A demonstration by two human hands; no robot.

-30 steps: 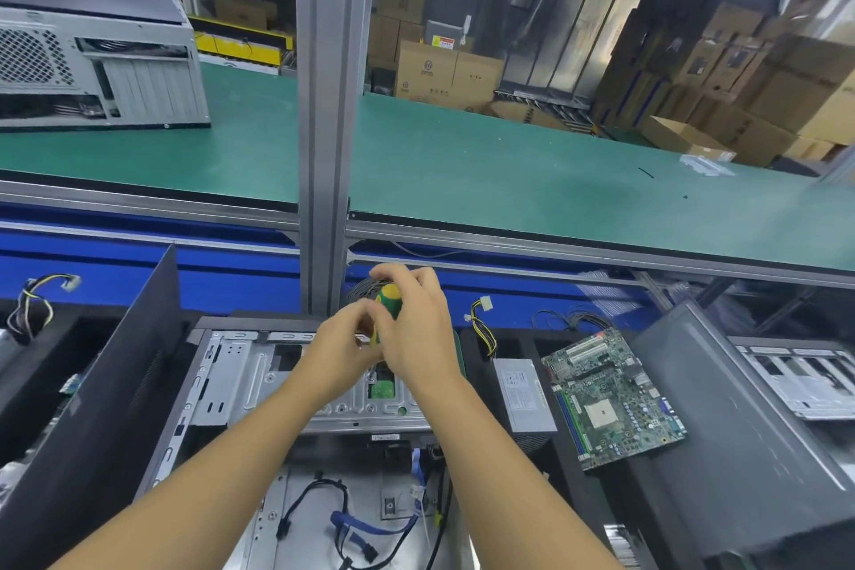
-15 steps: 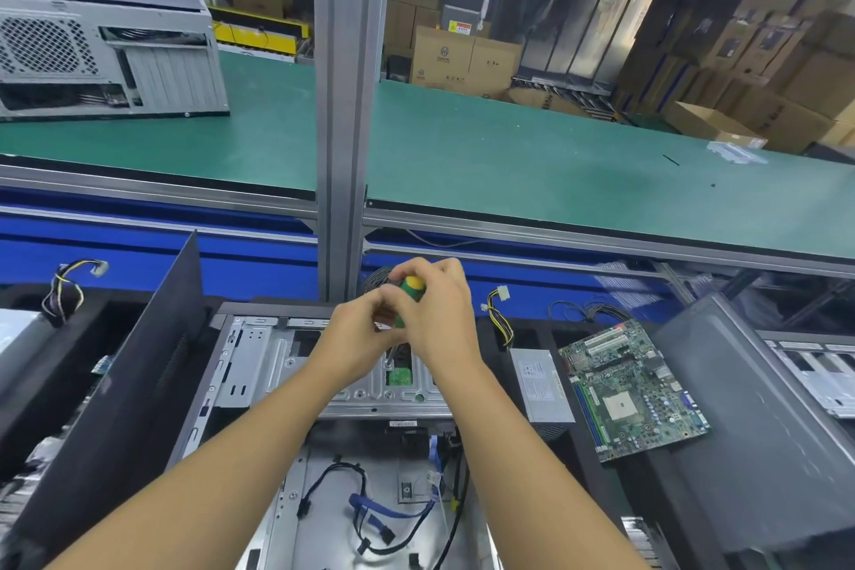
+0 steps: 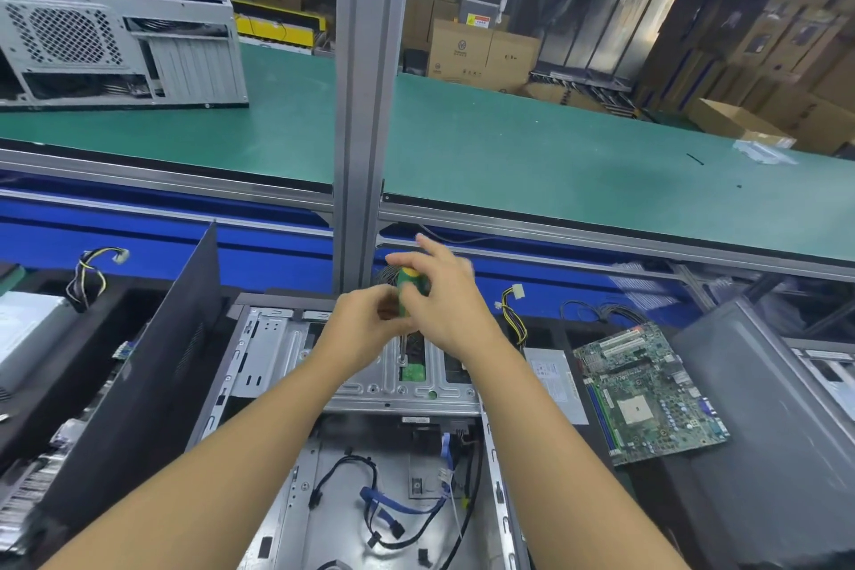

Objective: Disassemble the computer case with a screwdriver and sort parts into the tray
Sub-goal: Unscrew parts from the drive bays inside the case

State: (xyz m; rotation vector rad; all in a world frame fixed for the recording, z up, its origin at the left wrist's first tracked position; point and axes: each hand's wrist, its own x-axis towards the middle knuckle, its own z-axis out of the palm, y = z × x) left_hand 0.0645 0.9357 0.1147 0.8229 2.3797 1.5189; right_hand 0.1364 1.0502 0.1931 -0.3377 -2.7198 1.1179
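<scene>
An open computer case [image 3: 277, 347] lies flat in front of me, its metal drive bracket across the far end and loose black and blue cables in the bottom. A screwdriver [image 3: 408, 292] with a green and yellow handle stands upright over the bracket, its shaft reaching down to the metal. My right hand [image 3: 444, 296] holds the handle near its top, with the index finger lifted and blurred. My left hand [image 3: 365, 324] pinches the lower part of the handle from the left. The tip is partly hidden behind my hands.
A green motherboard [image 3: 647, 393] and a power supply [image 3: 555, 380] lie in the black tray [image 3: 657, 481] to the right. A dark side panel [image 3: 152, 366] leans at the left. Another case [image 3: 115, 37] sits on the green conveyor [image 3: 555, 153]. A metal post [image 3: 365, 106] rises just beyond my hands.
The view has shifted slightly. My right hand's fingers have opened partly around the handle top and blur, showing more of the green handle. Both hands stay over the same spot on the bracket.
</scene>
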